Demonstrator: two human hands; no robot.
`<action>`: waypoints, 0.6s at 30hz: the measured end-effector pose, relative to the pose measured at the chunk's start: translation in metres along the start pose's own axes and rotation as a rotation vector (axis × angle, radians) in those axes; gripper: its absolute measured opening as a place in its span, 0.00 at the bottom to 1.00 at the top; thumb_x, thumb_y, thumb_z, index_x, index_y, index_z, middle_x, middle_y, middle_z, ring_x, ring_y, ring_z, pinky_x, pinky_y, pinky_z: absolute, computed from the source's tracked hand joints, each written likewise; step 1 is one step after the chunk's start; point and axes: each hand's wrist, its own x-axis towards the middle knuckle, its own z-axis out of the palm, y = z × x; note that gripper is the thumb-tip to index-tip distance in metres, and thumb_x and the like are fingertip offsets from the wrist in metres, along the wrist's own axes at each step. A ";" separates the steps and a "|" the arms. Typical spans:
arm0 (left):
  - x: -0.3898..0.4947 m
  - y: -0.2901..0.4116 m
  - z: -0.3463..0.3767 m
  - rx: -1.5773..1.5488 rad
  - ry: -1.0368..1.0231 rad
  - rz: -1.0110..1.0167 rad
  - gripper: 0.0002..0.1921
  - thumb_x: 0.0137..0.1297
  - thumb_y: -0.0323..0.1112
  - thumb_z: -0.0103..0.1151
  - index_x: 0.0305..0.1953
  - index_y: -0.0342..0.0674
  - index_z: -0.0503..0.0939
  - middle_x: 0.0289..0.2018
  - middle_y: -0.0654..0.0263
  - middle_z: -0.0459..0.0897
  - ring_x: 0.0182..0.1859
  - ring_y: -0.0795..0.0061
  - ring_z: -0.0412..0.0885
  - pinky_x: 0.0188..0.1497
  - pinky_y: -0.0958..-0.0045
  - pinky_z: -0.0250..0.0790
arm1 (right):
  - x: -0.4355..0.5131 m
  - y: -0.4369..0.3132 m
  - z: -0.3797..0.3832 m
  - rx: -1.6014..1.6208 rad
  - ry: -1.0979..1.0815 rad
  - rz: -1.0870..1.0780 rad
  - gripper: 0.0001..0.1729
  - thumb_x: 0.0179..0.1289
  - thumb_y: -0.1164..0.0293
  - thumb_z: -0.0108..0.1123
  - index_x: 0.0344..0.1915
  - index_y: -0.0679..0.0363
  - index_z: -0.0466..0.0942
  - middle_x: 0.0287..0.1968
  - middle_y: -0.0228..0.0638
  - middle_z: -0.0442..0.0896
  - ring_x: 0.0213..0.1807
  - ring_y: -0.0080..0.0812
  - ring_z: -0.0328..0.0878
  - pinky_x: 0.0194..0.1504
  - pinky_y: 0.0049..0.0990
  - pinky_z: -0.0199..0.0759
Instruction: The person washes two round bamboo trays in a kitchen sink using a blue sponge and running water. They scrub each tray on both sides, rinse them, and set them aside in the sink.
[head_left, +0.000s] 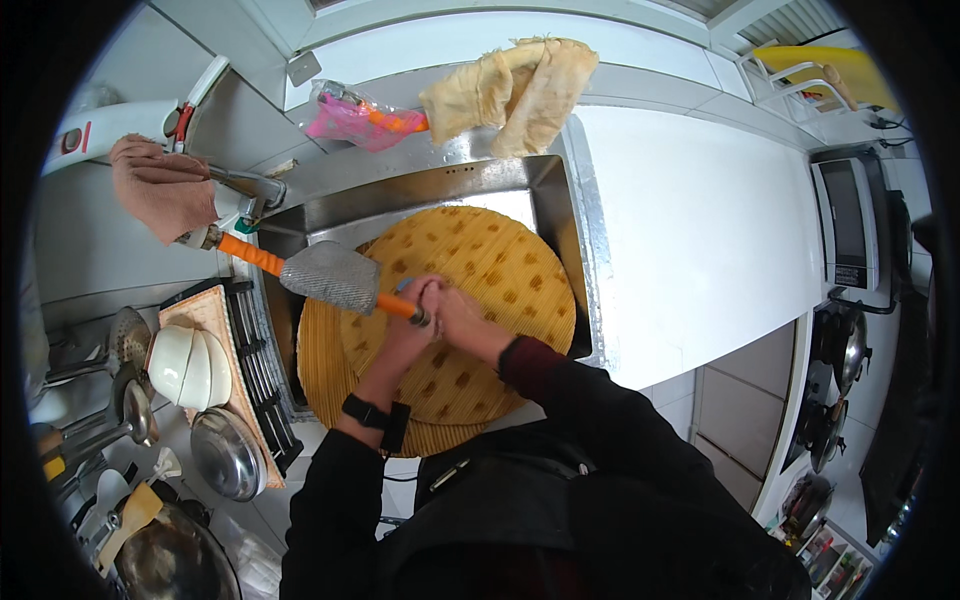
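Note:
My left hand (409, 334) and my right hand (461, 319) are pressed together over the sink (585, 225), at the open end of an orange faucet hose (251, 255). A small blue bit (405, 284) shows by the fingers; whether they hold it is hidden. Wrapped around the hose is a grey ribbed cloth (330, 276). Beneath my hands, two round trays of yellow stalks overlap across the steel basin. The upper tray (495, 262) bears brown spots, and the lower tray (319, 375) sticks out to the left and front.
A pink-brown cloth (161, 187) drapes the faucet (259, 187). Beige cloths (525, 90) and a plastic-wrapped pink item (364, 120) lie behind the basin. To the left are white bowls (187, 367), a metal lid (229, 454) and ladles (131, 409). A white counter (697, 232) extends right.

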 end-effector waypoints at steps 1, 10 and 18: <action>-0.007 0.000 -0.006 -0.088 0.059 -0.029 0.17 0.78 0.41 0.44 0.57 0.38 0.74 0.48 0.60 0.80 0.50 0.67 0.78 0.53 0.68 0.69 | 0.011 -0.007 0.001 0.036 0.011 -0.067 0.07 0.59 0.75 0.59 0.37 0.65 0.81 0.33 0.53 0.84 0.40 0.52 0.83 0.40 0.43 0.77; -0.014 -0.022 -0.016 0.251 0.219 -0.103 0.21 0.73 0.35 0.49 0.62 0.30 0.67 0.57 0.45 0.72 0.60 0.49 0.71 0.61 0.57 0.62 | 0.013 -0.008 0.004 -0.145 0.117 -0.239 0.21 0.66 0.70 0.53 0.59 0.49 0.73 0.43 0.55 0.81 0.41 0.54 0.82 0.41 0.45 0.77; -0.008 -0.022 0.018 0.911 -0.390 -0.226 0.50 0.63 0.70 0.50 0.77 0.47 0.47 0.77 0.43 0.37 0.76 0.33 0.34 0.72 0.33 0.29 | 0.006 0.137 -0.011 -1.211 0.401 -0.326 0.18 0.67 0.71 0.51 0.57 0.58 0.70 0.29 0.35 0.75 0.26 0.33 0.74 0.24 0.35 0.69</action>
